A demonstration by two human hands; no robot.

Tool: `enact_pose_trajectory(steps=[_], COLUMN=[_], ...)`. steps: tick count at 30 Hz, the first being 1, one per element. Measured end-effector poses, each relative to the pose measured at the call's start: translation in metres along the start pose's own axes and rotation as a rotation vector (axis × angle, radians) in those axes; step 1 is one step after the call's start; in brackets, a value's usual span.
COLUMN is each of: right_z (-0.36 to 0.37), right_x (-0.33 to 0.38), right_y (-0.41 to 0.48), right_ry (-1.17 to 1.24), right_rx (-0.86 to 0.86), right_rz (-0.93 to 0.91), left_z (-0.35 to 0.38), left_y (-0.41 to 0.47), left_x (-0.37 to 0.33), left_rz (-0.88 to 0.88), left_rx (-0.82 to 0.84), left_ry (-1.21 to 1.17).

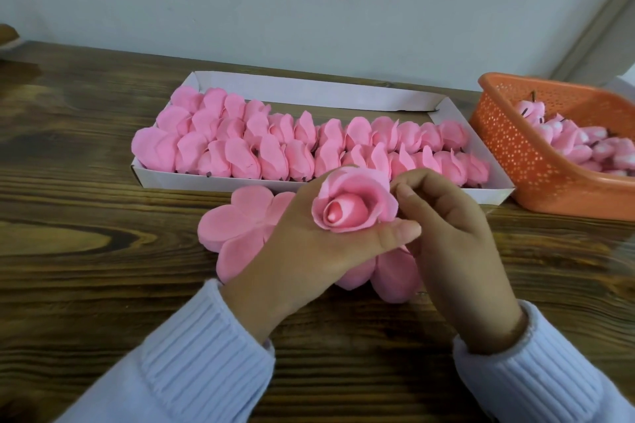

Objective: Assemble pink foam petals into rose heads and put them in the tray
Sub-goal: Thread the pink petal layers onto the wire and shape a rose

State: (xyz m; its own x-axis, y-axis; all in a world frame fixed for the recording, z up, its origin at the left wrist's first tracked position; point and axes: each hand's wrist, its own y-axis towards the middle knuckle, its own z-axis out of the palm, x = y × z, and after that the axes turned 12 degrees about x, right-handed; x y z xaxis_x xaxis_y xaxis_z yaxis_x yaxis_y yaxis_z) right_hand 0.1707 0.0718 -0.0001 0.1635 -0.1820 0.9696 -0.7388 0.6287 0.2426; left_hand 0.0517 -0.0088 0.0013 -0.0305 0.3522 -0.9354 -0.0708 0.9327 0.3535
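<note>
Left hand point(309, 247) grips rose head point(354, 206), right hand point(453, 233) pinches its edge; petals point(237, 227) beneath, tray point(309, 89) behind, basket point(515, 148) beside

Two hands point(309, 247) point(457, 244), one held rose head point(355, 204), one tray point(309, 87), one basket point(515, 151)

The left hand point(309, 244) cups a rose head point(354, 206); the right hand point(457, 233) pinches its outer petal at three o'clock. Flat petals point(237, 223) lie beneath on the tabletop point(103, 216), the filled tray point(309, 86) at twelve, an orange basket point(515, 154) at two.

Dark wooden table point(86, 216), white tray point(309, 90), orange basket point(515, 148), flat pink petals point(233, 225)
</note>
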Motion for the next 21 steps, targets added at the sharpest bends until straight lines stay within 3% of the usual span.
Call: enact_pose_trajectory(steps=[4,9,15,21], right_z=[0.001,0.006,0.007,0.009], right_x=[-0.003,0.006,0.004,0.001], right_y=[-0.001,-0.002,-0.003,-0.004], right_ry=[0.08,0.426,0.491,0.54], right_rx=[0.037,0.215,0.321,0.306], right_rz=[0.156,0.334,0.365,0.41], left_z=[-0.001,0.001,0.003,0.003], left_y=[0.0,-0.001,-0.003,-0.002], left_x=[-0.001,-0.001,0.0,-0.002], left_rz=[0.004,-0.011,-0.091,0.019], left_rx=[0.0,-0.017,0.03,-0.078], left_ry=[-0.04,-0.044,-0.038,-0.064])
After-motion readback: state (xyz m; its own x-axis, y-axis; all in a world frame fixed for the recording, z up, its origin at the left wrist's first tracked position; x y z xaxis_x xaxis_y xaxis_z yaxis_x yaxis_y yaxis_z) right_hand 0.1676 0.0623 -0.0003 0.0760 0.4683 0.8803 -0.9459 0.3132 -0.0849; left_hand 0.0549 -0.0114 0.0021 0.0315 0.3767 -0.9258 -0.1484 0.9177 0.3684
